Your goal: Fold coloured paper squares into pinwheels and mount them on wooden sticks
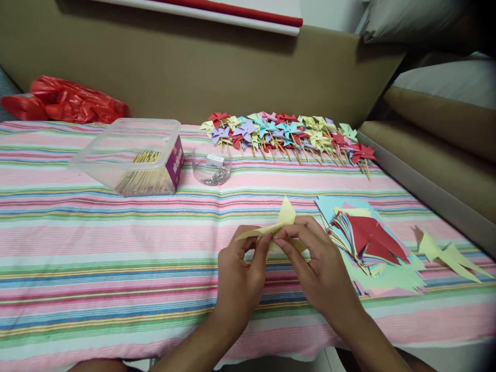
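A: Report the state of the left hand [241, 264].
B: Narrow. Thumb and fingers pinch the yellow paper [287, 212] near its middle.
A: And the right hand [318, 254]?
B: Also narrow. Its thumb and bent fingers grip the same paper from the other side, with the fingertips of both hands close together.
A: Position of the paper?
B: Between the hands, raised above the striped cloth [108, 232]. One point stands up above the fingers; another extends over the left hand. The central part is hidden by the fingers.
A: Items to the right of the right hand?
B: Just beside it, the stack [382, 240]: red cut sheets uppermost, pale blue and green ones below. I cannot tell whether the hand touches it. Farther right, past the stack, lies a second cut sheet [445, 254], also yellow.
A: Items ahead of the left hand?
B: Ahead and slightly left, a clear round dish [197, 168] containing small silvery pieces [217, 178], too small to identify, and a small white box [215, 160]. Farther left, a clear tub [104, 144] holds sticks [145, 178]. Beyond the tub is a red bag [77, 101].
A: Ahead of the right hand?
B: Well apart from it, multicoloured pinwheels [287, 129] lie in a wide row, many sticks directed toward us.
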`<control>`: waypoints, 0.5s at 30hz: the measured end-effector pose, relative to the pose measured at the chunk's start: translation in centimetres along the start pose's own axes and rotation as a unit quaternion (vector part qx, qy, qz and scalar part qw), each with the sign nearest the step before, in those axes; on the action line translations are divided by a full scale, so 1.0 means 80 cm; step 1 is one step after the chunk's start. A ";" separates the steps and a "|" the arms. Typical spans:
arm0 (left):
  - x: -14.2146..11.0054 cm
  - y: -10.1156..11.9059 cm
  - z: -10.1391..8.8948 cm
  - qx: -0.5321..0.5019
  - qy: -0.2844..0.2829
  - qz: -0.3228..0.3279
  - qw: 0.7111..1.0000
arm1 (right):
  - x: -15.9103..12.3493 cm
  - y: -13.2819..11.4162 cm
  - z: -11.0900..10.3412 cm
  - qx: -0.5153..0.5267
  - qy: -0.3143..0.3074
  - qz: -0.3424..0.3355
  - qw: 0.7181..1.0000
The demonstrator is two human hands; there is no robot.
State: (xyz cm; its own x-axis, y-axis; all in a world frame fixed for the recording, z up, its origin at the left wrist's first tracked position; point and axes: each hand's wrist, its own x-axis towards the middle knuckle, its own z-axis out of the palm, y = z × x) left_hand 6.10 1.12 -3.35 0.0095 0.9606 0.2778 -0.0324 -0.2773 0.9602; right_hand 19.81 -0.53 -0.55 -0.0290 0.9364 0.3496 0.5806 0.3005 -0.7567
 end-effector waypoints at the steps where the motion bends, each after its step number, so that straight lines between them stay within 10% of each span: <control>1: 0.000 0.000 0.000 0.001 0.000 0.001 1.000 | 0.000 0.000 0.000 0.002 0.000 -0.001 1.000; 15: -0.003 -0.004 0.002 0.015 0.002 0.016 1.000 | 0.000 -0.003 0.000 0.000 0.005 0.006 1.000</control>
State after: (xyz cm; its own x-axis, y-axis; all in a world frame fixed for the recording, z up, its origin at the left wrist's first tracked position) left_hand 6.25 1.01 -3.70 0.0048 0.9512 0.3086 -0.0030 -0.3086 0.9512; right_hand 19.65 -0.63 -0.36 -0.0135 0.9382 0.3459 0.5802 0.2891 -0.7614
